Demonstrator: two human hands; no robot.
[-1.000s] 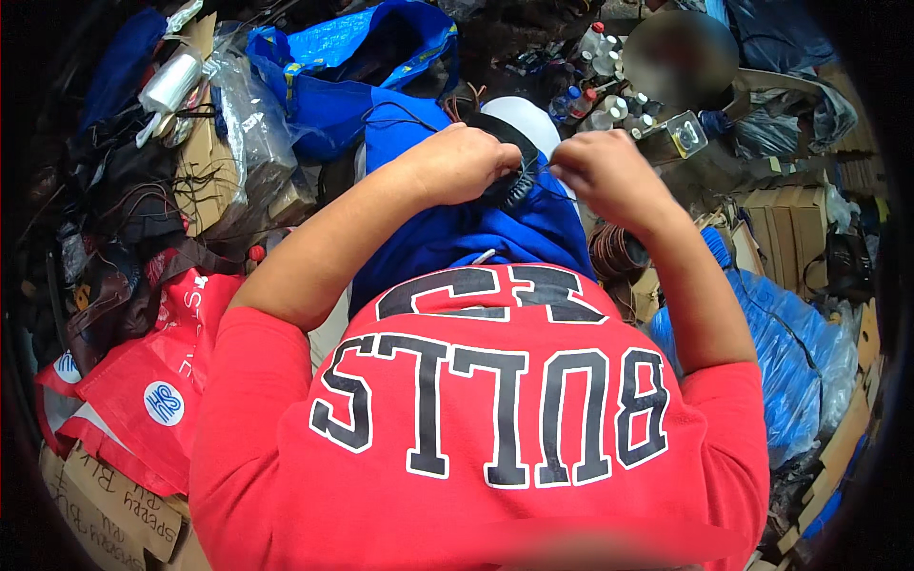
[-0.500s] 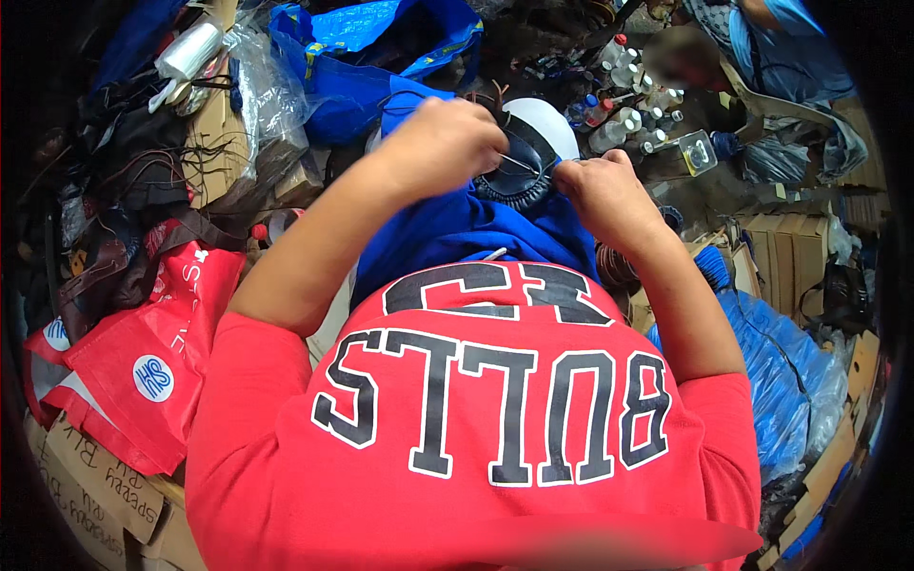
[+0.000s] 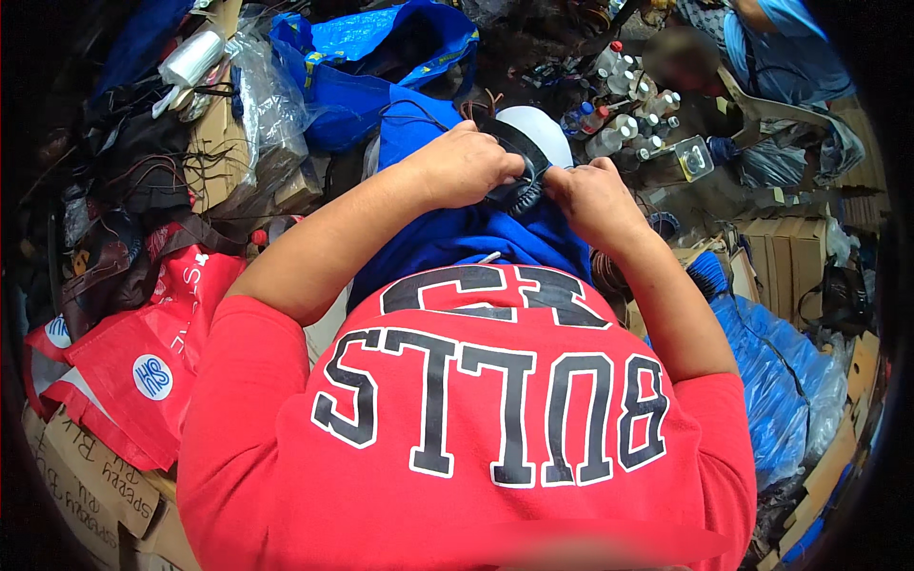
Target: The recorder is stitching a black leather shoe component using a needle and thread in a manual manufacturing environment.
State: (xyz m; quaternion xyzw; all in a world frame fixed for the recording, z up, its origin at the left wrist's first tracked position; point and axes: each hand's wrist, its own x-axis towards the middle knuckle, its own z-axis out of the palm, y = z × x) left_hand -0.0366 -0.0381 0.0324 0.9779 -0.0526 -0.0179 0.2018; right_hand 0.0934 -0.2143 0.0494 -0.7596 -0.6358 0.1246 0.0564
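Note:
A dark leather shoe [image 3: 522, 195] with a gathered, stitched edge rests on my lap, over blue cloth [image 3: 443, 238]. Beside its far end shows a rounded white form [image 3: 538, 133], perhaps a shoe last. My left hand [image 3: 466, 168] is closed over the shoe's left side, fingertips pinched at the seam; the thin thread seen there is now mostly hidden by the fingers. Against the opposite edge, my right hand [image 3: 592, 195] is closed, with thumb and finger pinching the shoe's rim near the seam.
Behind the lap lies a blue bag [image 3: 381, 71]. Several bottles [image 3: 619, 138] stand at the far right, near another person's blue sleeve [image 3: 800, 52]. A red bag [image 3: 157, 343] and cardboard [image 3: 105, 471] lie to the left. Blue plastic wrap [image 3: 766, 371] and cardboard boxes [image 3: 785, 257] occupy the right.
My left hand has come down and right, from holding a thin strand taut above the shoe to right at its seam. The right hand has shifted slightly; the shoe appears tilted.

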